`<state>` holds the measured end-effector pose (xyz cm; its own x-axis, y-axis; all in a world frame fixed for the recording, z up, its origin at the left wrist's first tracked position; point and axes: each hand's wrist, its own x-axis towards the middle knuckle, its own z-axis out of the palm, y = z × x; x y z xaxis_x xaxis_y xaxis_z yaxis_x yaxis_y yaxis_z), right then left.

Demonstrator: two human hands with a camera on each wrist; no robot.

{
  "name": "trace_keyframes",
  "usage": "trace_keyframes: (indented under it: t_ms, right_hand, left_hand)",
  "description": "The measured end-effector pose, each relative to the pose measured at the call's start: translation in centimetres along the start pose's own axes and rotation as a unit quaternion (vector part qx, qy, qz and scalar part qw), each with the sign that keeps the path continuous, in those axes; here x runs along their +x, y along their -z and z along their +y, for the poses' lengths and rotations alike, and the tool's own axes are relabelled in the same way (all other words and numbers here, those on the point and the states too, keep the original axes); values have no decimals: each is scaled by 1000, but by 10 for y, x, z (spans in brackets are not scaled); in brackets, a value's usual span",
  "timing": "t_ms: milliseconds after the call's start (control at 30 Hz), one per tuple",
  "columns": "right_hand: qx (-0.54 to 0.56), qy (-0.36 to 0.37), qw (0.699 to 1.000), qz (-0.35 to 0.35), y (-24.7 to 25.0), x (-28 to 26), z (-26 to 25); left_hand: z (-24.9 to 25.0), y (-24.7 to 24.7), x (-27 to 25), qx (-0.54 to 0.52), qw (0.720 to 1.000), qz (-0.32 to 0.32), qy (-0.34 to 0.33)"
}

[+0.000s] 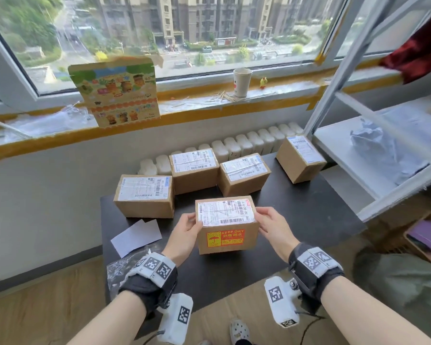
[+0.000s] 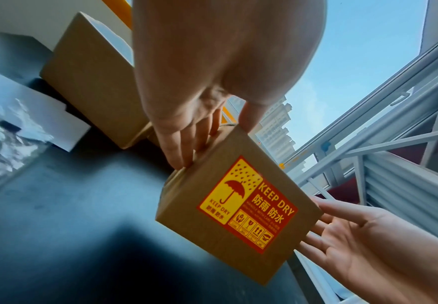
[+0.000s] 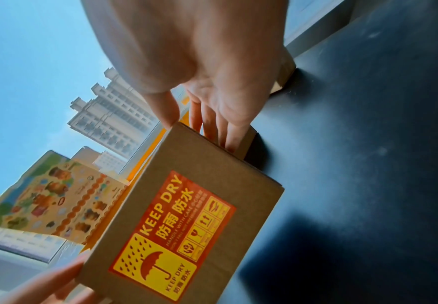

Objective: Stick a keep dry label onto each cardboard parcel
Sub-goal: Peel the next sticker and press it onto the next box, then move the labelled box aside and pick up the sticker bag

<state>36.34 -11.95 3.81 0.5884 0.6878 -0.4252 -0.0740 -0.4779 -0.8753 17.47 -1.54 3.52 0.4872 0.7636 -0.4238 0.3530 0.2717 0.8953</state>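
A cardboard parcel with a white shipping slip on top is held between my hands just above the black table. A red and yellow keep dry label is stuck flat on its near face. My left hand lays straight fingers on the left end, thumb on the top edge. My right hand does the same on the right end. Behind stand several other parcels; no label shows on them.
A white backing sheet and a clear plastic bag lie at the table's left front. A white metal shelf stands close on the right, a radiator and window sill behind. An open box sits on the floor at the right.
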Motion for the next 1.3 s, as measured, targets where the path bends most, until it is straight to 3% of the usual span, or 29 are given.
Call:
trace_keyframes:
  t_ms: [233,400,567,767,1100,1233,1300]
  right_hand:
    - [-10,12,1000,18,50,-7,-5]
    - [-6,1,1000,27,86,7,1]
    - [7,-42,998,53,130,31,9]
    - [-26,-16,999,39,179,71,16]
    - [-39,-24,999,-17,228,122,17]
    - [-80,-16,996,-26,234,132,25]
    - [-107,-10,994,-32,238,132,30]
  left_hand:
    - [23,-50,-2,-80,995,-55,34]
    - [33,-92,13,-69,993,-89,38]
    - [39,-142,34,-49,995,-59,66]
    - [43,-213,58,-9,997,-3,78]
    - [49,-280,82,62,993,-17,97]
    - [48,-289,88,139,988,-2,75]
    - [49,-295,90,128,990,-23,62]
